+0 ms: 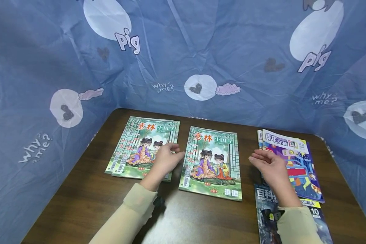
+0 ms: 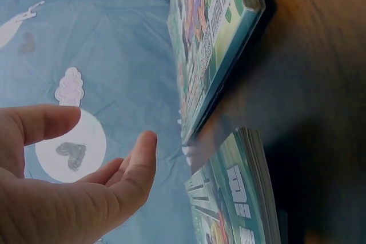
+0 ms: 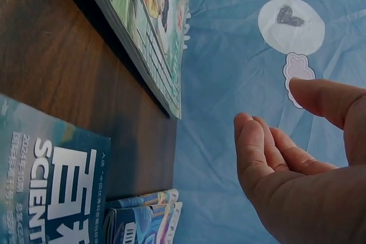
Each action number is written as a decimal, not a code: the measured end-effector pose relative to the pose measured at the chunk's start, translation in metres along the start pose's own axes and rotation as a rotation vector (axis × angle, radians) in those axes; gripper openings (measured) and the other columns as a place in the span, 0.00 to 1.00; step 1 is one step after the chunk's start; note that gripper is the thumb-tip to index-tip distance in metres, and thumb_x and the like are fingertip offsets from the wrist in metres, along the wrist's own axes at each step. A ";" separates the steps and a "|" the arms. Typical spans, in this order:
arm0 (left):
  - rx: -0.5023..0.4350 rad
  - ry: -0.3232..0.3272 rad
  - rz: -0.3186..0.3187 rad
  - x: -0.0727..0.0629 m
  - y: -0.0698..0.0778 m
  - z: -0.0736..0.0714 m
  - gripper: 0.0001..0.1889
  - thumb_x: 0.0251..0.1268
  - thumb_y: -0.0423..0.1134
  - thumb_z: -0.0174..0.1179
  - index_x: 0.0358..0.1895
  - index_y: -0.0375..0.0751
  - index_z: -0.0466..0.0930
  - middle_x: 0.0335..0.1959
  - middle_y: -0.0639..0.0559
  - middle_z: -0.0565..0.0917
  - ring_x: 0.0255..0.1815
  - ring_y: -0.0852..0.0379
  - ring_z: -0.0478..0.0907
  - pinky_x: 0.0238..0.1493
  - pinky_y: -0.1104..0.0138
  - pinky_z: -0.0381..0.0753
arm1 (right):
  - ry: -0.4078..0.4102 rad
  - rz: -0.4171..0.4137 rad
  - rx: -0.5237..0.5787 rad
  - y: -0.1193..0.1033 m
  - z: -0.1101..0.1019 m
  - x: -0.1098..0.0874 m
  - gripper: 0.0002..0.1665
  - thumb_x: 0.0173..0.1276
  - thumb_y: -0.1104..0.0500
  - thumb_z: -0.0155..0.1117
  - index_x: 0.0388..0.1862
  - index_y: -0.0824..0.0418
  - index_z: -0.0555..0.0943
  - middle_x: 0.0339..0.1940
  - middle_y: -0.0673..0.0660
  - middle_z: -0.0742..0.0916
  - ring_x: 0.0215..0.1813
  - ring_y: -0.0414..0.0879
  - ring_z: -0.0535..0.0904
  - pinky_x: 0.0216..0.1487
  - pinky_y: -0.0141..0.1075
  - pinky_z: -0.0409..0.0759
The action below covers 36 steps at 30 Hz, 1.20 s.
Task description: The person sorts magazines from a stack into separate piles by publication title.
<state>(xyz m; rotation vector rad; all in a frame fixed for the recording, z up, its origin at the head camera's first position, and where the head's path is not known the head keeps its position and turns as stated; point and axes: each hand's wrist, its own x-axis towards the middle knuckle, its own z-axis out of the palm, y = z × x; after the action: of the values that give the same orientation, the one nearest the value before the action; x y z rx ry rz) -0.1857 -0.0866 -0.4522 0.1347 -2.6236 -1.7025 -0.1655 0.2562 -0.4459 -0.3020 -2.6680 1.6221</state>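
A green illustrated magazine (image 1: pixel 211 166) lies at the middle of the table, two cartoon children on its cover. To its left is a stack of matching green magazines (image 1: pixel 131 152), slightly fanned. My left hand (image 1: pixel 166 161) hovers over that stack's right edge, fingers loosely bent and holding nothing; in the left wrist view the thumb and fingers are apart. Near the purple youth magazines (image 1: pixel 302 169), my right hand (image 1: pixel 272 169) hangs in the air at their left side, also holding nothing. Its thumb and fingers stand apart in the right wrist view.
A dark science magazine (image 1: pixel 263 217) lies at the front right, partly hidden under my right forearm. The brown wooden table (image 1: pixel 88 203) has blue printed cloth (image 1: pixel 170 61) standing behind it and at its sides.
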 end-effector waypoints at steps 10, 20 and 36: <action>0.015 -0.054 -0.040 0.019 0.000 0.009 0.25 0.64 0.35 0.67 0.62 0.25 0.77 0.50 0.38 0.84 0.54 0.41 0.79 0.55 0.51 0.79 | -0.015 0.030 0.004 0.002 0.005 0.006 0.37 0.71 0.45 0.69 0.70 0.66 0.73 0.62 0.64 0.82 0.61 0.54 0.80 0.57 0.33 0.79; 0.090 -0.174 -0.101 0.030 0.003 0.015 0.29 0.69 0.38 0.66 0.67 0.25 0.71 0.57 0.36 0.80 0.59 0.40 0.77 0.58 0.51 0.78 | -0.060 0.033 -0.004 0.005 0.009 0.014 0.38 0.71 0.46 0.70 0.70 0.68 0.73 0.62 0.65 0.82 0.59 0.53 0.81 0.59 0.39 0.78; 0.238 -0.220 -0.162 0.045 0.000 0.019 0.26 0.65 0.41 0.69 0.59 0.26 0.77 0.57 0.35 0.79 0.57 0.36 0.77 0.53 0.49 0.80 | -0.114 0.101 -0.020 0.014 0.022 0.026 0.36 0.73 0.54 0.67 0.71 0.73 0.70 0.63 0.71 0.80 0.62 0.60 0.78 0.64 0.52 0.74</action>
<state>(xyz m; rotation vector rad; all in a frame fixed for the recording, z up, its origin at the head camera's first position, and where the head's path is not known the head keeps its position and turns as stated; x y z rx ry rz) -0.2318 -0.0726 -0.4615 0.1747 -3.0510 -1.5191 -0.1911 0.2472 -0.4708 -0.3613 -2.7966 1.6906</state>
